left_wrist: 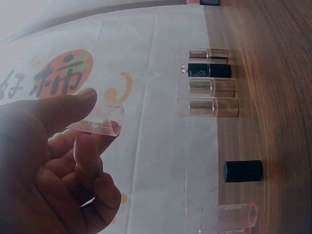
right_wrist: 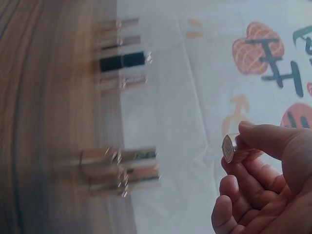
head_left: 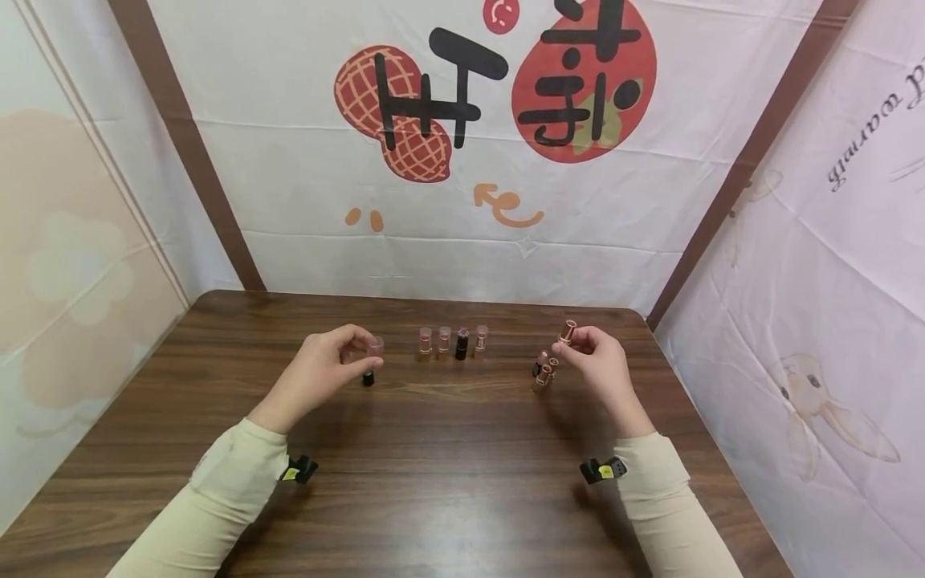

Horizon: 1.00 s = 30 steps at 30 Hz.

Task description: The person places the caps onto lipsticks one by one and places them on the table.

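My left hand pinches a clear pinkish lipstick cap between thumb and fingers, raised above the table. Under it in the head view stands a small black cap. More clear caps stand beside the black one in the left wrist view. My right hand holds up a shiny gold lipstick tube by thumb and fingertips, its flat round end showing in the right wrist view. Just left of and below that hand, several gold lipstick tubes stand close together, blurred in the right wrist view.
Midway between the hands, a row of lipsticks stands upright: a black one and several gold ones with clear caps. The wooden table ends at a white printed cloth behind, with cloth walls on both sides.
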Each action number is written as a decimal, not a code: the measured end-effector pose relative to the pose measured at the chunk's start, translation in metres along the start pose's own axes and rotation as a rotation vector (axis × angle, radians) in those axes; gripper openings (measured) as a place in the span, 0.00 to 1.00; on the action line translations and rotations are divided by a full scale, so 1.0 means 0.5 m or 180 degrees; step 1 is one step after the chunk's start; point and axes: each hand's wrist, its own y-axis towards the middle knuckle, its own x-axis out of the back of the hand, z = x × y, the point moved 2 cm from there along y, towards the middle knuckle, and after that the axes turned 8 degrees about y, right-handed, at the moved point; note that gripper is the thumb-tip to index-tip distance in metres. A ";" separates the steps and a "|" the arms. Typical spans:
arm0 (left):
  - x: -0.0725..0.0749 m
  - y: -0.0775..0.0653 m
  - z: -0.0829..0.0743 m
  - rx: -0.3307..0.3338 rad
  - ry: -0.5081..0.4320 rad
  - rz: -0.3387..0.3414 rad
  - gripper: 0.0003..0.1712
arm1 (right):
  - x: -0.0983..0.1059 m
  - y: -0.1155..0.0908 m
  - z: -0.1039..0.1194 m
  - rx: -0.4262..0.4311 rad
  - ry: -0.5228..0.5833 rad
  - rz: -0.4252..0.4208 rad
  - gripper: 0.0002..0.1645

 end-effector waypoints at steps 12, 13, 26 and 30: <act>-0.003 -0.002 -0.011 0.0034 -0.0101 0.0092 0.12 | -0.062 -0.028 0.052 0.0223 0.0173 0.0252 0.17; -0.003 -0.002 -0.012 0.0029 -0.0098 0.0093 0.12 | -0.069 -0.031 0.054 0.0245 0.0154 0.0279 0.17; -0.012 -0.008 -0.026 -0.0096 -0.0147 0.0080 0.13 | -0.145 -0.069 0.062 0.0337 0.0271 0.0550 0.14; -0.016 -0.011 -0.036 -0.0103 -0.0142 0.0046 0.13 | -0.167 -0.080 0.064 0.0420 0.0304 0.0601 0.13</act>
